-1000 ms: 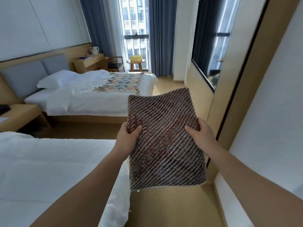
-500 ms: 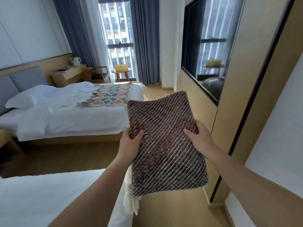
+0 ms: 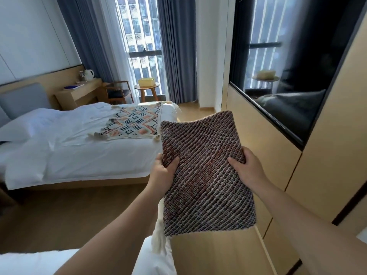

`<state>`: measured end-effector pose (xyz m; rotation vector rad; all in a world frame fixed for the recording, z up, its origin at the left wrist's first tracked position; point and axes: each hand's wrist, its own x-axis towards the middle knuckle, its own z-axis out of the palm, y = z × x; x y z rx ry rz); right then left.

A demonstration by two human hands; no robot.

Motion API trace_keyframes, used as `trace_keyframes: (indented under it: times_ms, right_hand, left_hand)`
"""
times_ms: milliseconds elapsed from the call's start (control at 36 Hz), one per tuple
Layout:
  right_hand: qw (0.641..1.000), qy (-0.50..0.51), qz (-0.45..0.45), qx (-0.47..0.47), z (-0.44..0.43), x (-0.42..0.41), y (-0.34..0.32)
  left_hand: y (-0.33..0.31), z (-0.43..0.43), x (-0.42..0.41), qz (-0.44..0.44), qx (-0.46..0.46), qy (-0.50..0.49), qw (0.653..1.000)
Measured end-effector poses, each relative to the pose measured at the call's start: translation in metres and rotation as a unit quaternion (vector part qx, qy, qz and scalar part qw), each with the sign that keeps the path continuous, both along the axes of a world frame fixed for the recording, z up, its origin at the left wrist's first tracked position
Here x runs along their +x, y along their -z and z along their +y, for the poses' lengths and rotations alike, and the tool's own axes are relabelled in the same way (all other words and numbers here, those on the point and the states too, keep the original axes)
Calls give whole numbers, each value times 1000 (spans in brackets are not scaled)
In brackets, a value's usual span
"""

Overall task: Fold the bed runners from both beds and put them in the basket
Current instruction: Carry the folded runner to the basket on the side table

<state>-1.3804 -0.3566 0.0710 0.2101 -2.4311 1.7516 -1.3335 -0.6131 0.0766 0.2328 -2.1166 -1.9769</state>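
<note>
We have turned toward the yellow basket (image 3: 146, 81), both hands (image 3: 161, 171) (image 3: 249, 170) clamped on the folded runner (image 3: 204, 173); the patterned runner (image 3: 133, 124) waits

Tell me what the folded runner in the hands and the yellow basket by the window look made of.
Folded brown-grey bed runner: coarse woven yarn, matte, judging by diagonal ribs and a cream tassel. Yellow rectangular basket: probably plastic, slightly translucent with light behind; too distant to be sure.

You hold one folded runner; the other lies flat on the far bed.
The brown woven runner (image 3: 204, 173) is a thick rectangle with a cream tassel hanging. The geometric patterned runner (image 3: 133, 124) lies unfolded across the white bedding. The yellow basket (image 3: 146, 81) sits on a round table by the window.
</note>
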Motion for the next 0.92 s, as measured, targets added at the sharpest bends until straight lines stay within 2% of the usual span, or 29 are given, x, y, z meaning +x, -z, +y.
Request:
trace_keyframes:
  times_ms: [222, 500, 917]
  right_hand:
    - [1000, -20, -9, -21, -1, -134, 10]
    - [998, -45, -14, -30, 9, -320, 2]
    - [999, -31, -10, 1, -13, -532, 13]
  left_hand:
    - [10, 1, -129, 5, -41, -38, 998]
    - [1, 21, -295, -2, -13, -73, 997]
    - [15, -7, -514, -1, -9, -49, 999]
